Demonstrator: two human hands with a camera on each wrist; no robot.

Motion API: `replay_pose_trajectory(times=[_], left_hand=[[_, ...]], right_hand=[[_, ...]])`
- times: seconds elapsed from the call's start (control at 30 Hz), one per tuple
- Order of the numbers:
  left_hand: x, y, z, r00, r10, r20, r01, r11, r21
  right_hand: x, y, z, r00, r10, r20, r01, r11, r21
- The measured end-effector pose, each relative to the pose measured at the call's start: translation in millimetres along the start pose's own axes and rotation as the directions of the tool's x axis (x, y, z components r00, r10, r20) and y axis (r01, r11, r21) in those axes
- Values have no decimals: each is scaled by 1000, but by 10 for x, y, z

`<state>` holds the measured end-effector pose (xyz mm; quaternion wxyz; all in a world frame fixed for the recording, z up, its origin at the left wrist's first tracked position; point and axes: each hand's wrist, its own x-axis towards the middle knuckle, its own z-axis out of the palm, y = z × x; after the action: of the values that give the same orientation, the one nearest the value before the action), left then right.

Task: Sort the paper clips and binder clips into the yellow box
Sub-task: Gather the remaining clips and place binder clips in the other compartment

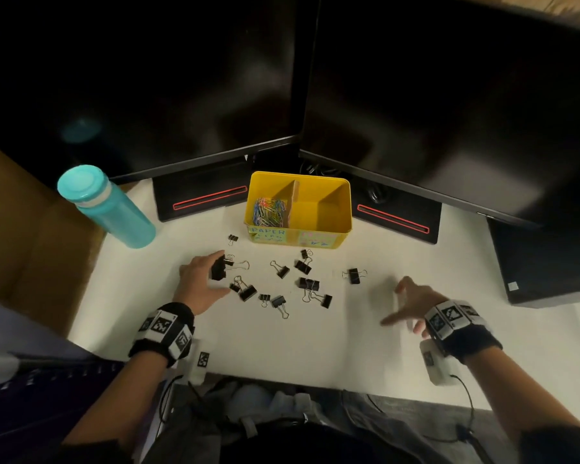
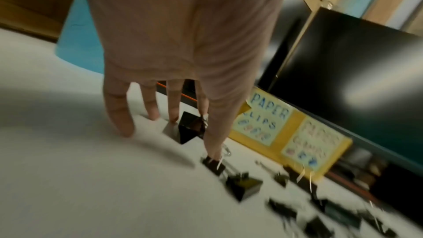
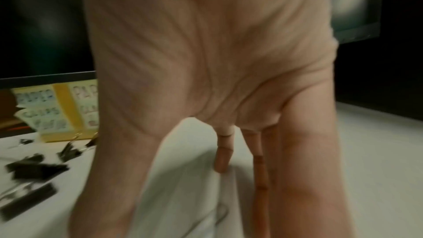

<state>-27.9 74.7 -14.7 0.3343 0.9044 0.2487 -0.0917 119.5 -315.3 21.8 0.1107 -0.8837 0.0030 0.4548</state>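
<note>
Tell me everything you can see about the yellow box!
The yellow box is an open rectangular tin, by its look, standing upright on the white desk between two monitor stands. A brown cardboard divider splits it in two. The left side holds colourful paper clips; the right side looks empty. Two handwritten labels are stuck on its front; the left label reads "PAPER CLIPS". Neither hand touches it. Black binder clips lie scattered before it.
</note>
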Motion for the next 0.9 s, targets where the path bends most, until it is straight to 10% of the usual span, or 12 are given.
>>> replay_pose_trajectory(times=[0.33, 0.5, 0.63, 0.9], left_hand=[[-121, 93, 210, 981, 157, -115, -139, 979, 149], [-135, -5, 158, 971, 63, -229, -87, 992, -97], [-109, 14, 141, 951, 21, -308, -88, 975, -206], [-179, 209, 206, 964, 123, -234, -148, 985, -93]], right_hand=[[259, -391, 271, 958, -126, -256, 81, 980, -181], [273, -90, 103, 858, -429, -284, 423, 902, -86], [226, 209, 11, 851, -478, -219, 449, 877, -170], [318, -105, 462, 745, -573, -341, 527, 819, -225]])
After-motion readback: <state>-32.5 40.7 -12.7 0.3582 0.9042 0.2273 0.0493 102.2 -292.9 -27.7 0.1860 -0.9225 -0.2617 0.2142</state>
